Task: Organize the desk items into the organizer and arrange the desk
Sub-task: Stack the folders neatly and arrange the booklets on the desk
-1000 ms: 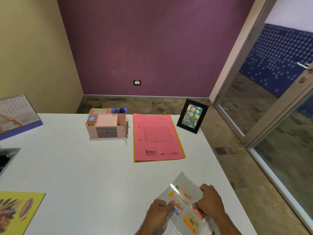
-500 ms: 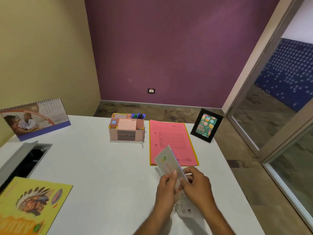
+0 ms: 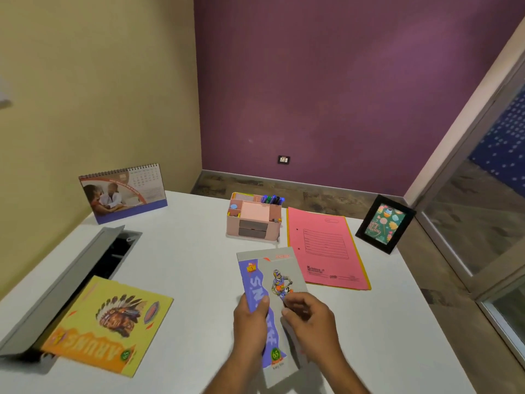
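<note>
Presently both hands pinch 1 grey booklet (image 3: 271,282) above the desk (image 3: 184,260): left hand (image 3: 251,322) at its left edge, right hand (image 3: 311,317) right. Judged step: arranging; next, set it squarely beside the pink folder (image 3: 324,245).

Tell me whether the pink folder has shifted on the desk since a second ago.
No. The pink folder still lies just right of the pink organizer, with the picture frame to its right; only the camera has turned.
</note>
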### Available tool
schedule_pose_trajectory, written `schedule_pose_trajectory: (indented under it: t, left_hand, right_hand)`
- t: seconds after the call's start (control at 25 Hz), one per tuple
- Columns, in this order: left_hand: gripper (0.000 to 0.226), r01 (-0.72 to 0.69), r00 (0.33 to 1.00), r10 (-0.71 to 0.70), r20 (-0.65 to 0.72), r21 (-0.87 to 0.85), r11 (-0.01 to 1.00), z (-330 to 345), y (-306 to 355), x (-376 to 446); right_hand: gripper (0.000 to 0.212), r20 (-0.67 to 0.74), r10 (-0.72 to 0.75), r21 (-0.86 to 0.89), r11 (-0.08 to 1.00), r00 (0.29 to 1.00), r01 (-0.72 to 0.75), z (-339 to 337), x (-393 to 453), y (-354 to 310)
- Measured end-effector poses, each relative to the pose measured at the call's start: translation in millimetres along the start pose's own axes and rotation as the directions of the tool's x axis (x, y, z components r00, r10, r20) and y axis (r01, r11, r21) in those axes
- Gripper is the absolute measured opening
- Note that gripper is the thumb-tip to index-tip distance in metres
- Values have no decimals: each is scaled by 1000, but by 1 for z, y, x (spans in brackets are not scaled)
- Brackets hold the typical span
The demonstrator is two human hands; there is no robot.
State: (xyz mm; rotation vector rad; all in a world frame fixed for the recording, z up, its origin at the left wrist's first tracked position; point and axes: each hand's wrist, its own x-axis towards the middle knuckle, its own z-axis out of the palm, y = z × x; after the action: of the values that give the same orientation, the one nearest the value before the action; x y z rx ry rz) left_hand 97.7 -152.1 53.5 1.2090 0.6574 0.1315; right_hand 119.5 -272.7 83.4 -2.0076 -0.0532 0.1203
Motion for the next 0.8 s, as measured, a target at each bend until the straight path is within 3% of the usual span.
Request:
schedule_pose_trajectory:
  t: [0.04,0.12,0.2,0.32,0.4,0.48,0.56,0.64,0.72,0.8]
  left_hand:
    - [23,23,1000,-23,-12,7,1000,-13,0,6]
    - [25,45,999,-45,-15,-6,999,-37,1,17]
    - [22,49,999,-49,-3,-20,999,-59,7,25]
    - [18,48,999,-48,13,-3,999,-85,12,36]
    - [18,38,999,-40,27,61,997,-102,15,44]
    - [29,-14,1000,17,-7,226,974,-129,15,53]
    - [41,-73,984,152,-93,569,819,-167,9,67]
    - [66,38,973,184,-138,886,462,-211,-4,78]
    - [84,199,976,50,-214,956,215,-245,-17,83]
    - [92,255,966,-83,-245,958,132,-264,-30,81]
  right_hand:
    - [28,-70,42,-46,998,997,-45,5,4,3]
    - [59,-131,138,-191,968,982,-162,10,11,9]
    - [75,-17,310,-92,946,951,-310,17,18,17]
    - [32,230,414,215,861,881,-461,38,20,15]
    - [16,233,414,267,843,880,-468,51,17,15]
    - [14,198,411,308,836,890,-454,61,16,17]
    - [14,163,424,332,827,891,-454,63,14,20]
    - [14,121,442,345,821,889,-455,60,14,27]
    - [13,95,461,354,813,882,-463,56,12,36]
    - [13,77,486,367,798,871,-478,53,11,42]
